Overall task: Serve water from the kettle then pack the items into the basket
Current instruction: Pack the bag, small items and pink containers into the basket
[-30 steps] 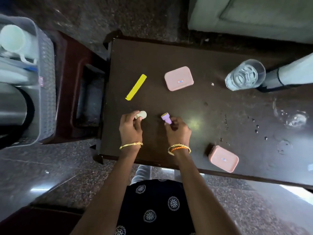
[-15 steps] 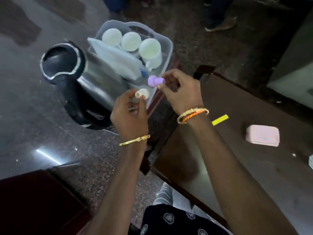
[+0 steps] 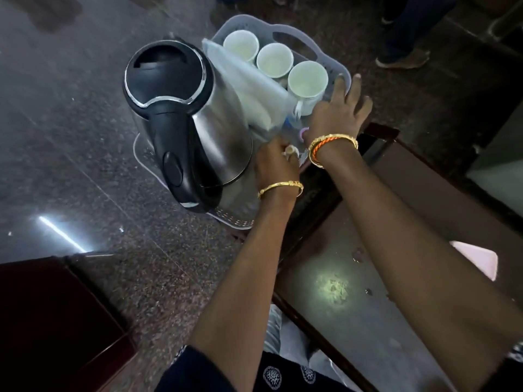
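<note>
Basket (image 3: 334, 56), pale grey plastic with perforated walls and a cut-out handle, stands on the dark speckled floor (image 3: 70, 114) just beside the corner of my table (image 3: 353, 321). Kettle (image 3: 181, 120), steel body with black lid and black handle, stands upright in the near end of the basket, handle toward me. Three white cups (image 3: 307, 79) stand in a row at the far end, mouths up; the nearest shows its handle. A white folded sheet or pouch (image 3: 254, 89) leans between kettle and cups; I cannot tell what it is.

My left hand (image 3: 276, 165) is over the basket's near wall, just beside the kettle's base; its fingers are curled and pinch a small cream piece (image 3: 291, 150) at the tips. My right hand (image 3: 339, 108) reaches over the basket beside the nearest cup, fingers straight and spread, tips at the rim. A small purple piece (image 3: 304, 134) shows just below that hand's wrist, inside the basket; whether the hand touches it I cannot tell. A gold bangle circles the left wrist; gold and orange bangles circle the right.

On the table, a pink box (image 3: 478, 258) lies at the right edge of view, partly hidden by my right forearm, well apart from the basket. Water droplets (image 3: 368, 291) dot the tabletop near a bright reflection. A shoe (image 3: 404, 60) of another person shows on the floor beyond the basket.
</note>
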`<act>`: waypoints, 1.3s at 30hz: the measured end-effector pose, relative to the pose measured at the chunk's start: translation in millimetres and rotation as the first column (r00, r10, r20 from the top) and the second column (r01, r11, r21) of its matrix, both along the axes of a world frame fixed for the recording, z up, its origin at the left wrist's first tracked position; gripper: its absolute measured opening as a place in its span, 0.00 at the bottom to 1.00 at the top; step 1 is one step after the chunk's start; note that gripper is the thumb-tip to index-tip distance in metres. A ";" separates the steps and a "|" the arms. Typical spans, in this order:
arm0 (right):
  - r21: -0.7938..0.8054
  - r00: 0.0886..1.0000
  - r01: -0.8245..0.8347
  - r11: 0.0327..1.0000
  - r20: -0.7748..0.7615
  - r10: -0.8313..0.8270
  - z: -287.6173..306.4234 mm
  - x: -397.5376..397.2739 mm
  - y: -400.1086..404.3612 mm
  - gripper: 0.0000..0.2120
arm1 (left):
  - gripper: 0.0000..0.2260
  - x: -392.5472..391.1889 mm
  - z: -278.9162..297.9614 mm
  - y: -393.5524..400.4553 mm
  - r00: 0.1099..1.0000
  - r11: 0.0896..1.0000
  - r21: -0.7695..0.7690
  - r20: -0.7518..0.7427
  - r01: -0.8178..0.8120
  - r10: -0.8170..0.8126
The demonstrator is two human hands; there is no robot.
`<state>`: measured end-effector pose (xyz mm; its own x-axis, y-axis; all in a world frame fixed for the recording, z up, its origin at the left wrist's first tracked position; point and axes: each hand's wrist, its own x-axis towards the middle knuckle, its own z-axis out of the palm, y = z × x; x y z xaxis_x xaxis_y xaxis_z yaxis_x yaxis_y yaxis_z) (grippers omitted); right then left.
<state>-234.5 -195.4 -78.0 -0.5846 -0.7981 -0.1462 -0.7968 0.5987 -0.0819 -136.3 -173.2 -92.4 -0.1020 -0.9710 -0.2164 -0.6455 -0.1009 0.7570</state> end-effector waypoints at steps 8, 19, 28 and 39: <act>0.014 0.998 0.034 0.999 0.061 -0.034 -5.2 -4.4 -12.0 0.15 | 0.06 -13.6 -9.1 -14.5 0.997 0.998 0.027 -0.054 -0.052 0.054; -0.448 0.825 0.459 0.767 0.535 -0.181 0.1 -4.4 67.4 0.08 | 0.14 -6.2 6.9 8.3 0.990 0.995 0.012 -0.098 -0.096 0.097; -0.225 0.419 0.899 0.376 0.692 -0.588 -51.7 -21.8 198.5 0.04 | 0.09 -33.3 5.8 123.9 0.951 0.914 -0.349 -0.147 0.206 -0.270; 0.157 0.057 0.955 0.252 0.736 -0.674 -100.8 -53.9 244.8 0.13 | 0.18 -86.1 -81.3 160.0 0.599 0.668 0.234 0.304 0.707 -0.741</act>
<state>-288.4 49.4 -178.8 -0.7528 0.0918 -0.6518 0.5504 0.6309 -0.5468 -222.4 -13.2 -173.8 -0.6658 -0.5887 -0.4584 -0.7430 0.4672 0.4792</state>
